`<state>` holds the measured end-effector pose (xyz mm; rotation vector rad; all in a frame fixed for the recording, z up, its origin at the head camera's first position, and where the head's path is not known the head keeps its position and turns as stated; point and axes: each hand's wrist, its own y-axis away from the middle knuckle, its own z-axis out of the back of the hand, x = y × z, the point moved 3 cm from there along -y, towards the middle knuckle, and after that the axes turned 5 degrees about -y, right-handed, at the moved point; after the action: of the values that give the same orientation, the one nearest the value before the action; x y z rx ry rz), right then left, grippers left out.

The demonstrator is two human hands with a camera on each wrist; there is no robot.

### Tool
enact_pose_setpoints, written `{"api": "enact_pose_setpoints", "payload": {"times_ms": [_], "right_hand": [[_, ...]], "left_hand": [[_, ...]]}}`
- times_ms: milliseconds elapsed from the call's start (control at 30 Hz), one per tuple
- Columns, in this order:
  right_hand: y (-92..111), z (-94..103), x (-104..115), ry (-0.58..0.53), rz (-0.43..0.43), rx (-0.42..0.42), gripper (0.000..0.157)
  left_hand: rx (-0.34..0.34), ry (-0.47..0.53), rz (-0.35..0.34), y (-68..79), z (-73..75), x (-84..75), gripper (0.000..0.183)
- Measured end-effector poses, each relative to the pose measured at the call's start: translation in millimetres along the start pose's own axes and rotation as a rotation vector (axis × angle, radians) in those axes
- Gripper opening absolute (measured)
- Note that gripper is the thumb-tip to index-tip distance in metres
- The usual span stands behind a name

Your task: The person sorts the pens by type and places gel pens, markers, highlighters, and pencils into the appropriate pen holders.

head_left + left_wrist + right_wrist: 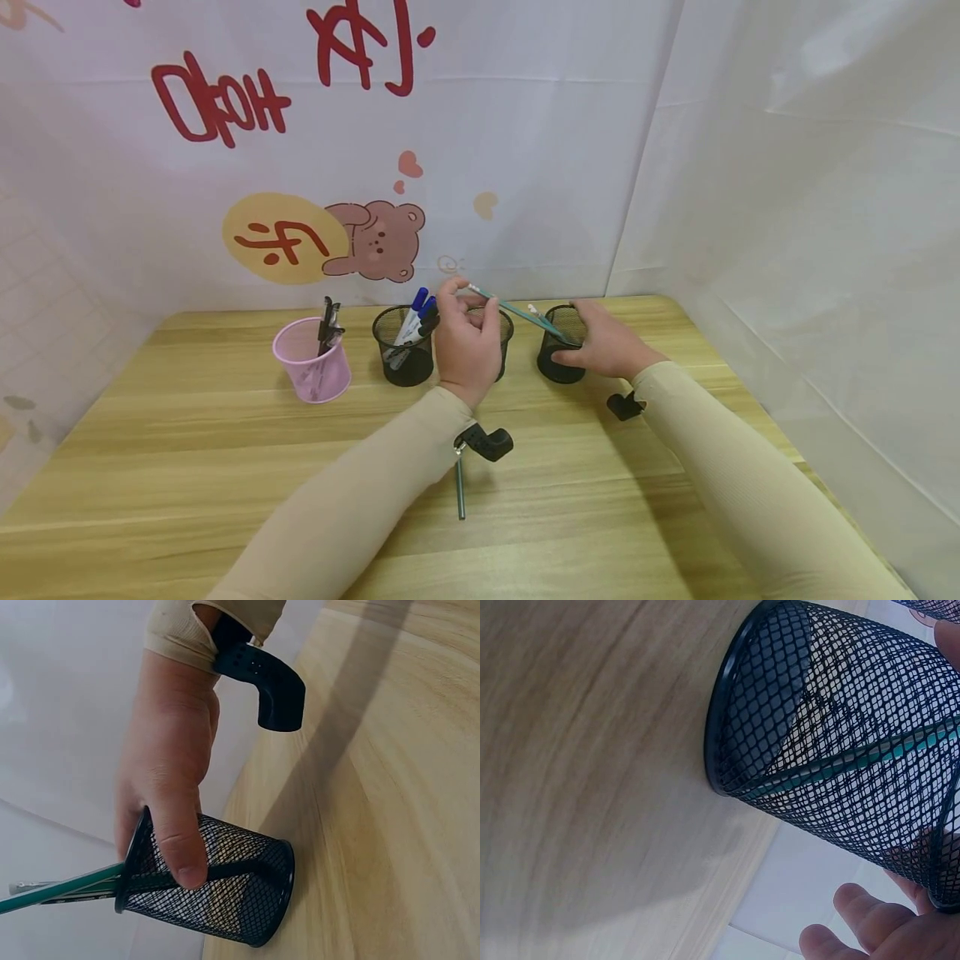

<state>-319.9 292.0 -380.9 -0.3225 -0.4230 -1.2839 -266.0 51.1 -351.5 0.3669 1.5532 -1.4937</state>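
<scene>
In the head view my left hand (468,342) pinches a teal pencil (513,310) near its white end. The pencil slants down to the right, its lower end at the mouth of the rightmost black mesh pen cup (558,362). My right hand (611,337) grips that cup, thumb (180,847) across its near side in the left wrist view. Another pencil (538,315) with a white end leans in this cup. In the right wrist view a teal pencil (870,756) shows through the mesh (840,697). A dark green pencil (461,492) lies on the table below my left wrist.
Behind my left hand stands another black mesh cup (507,337), partly hidden. Left of it, a black mesh cup (405,367) contains blue- and black-capped markers (415,317). A pink mesh cup (322,379) with black pens (327,325) is farther left. A white curtain backs the table (225,450).
</scene>
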Motion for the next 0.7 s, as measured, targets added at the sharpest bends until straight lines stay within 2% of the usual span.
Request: {"api": "enact_pose_setpoints", "payload": {"times_ms": [300,700], "right_hand": [[1,0.4,2,-0.021,0.018,-0.013,0.109],[-1,-1.1,0,-0.013,0.016,-0.012,0.109]], "left_hand": [[0.020,0.000,-0.011,3.7,-6.8,-2.4,0.038],[0.053,-0.064,0.044,10.3,-17.8,0.3,0.033]]}}
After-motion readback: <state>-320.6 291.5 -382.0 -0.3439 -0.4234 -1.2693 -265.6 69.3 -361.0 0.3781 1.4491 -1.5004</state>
